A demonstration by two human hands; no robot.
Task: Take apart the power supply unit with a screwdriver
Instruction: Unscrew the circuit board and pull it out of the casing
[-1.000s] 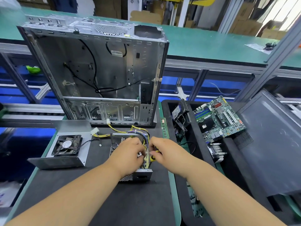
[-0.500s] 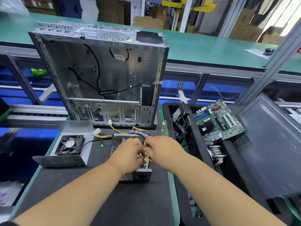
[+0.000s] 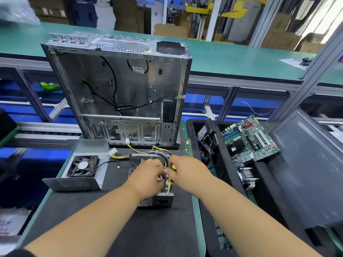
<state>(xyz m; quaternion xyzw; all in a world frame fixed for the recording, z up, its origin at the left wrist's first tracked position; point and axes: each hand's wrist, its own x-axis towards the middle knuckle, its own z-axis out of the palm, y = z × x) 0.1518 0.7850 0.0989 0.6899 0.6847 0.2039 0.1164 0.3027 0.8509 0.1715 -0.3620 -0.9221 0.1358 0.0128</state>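
At the left of the black mat [image 3: 83,219] covering the table, a removed metal cover [image 3: 87,165] with a black fan [image 3: 83,166] mounted in it is lying flat, its thin lead trailing toward the middle. Behind it, an emptied computer case [image 3: 118,89] is standing upright with its open side facing the camera, loose black cables hanging inside. In front of the case, the power supply unit [image 3: 156,200] is sitting on the mat, its yellow and coloured wires [image 3: 141,152] being fanned out toward the case. The left hand [image 3: 148,179] is being rested on top of the opened unit, fingers curled down into it; what they are clamped on cannot be told. The right hand [image 3: 187,170] is being held just beside it, fingers wrapped round the yellow-handled screwdriver [image 3: 173,166], which is pointing down into the unit. To the right, a green motherboard [image 3: 250,140] is lying in a black tray [image 3: 209,201], beside a dark grey side panel [image 3: 311,173].
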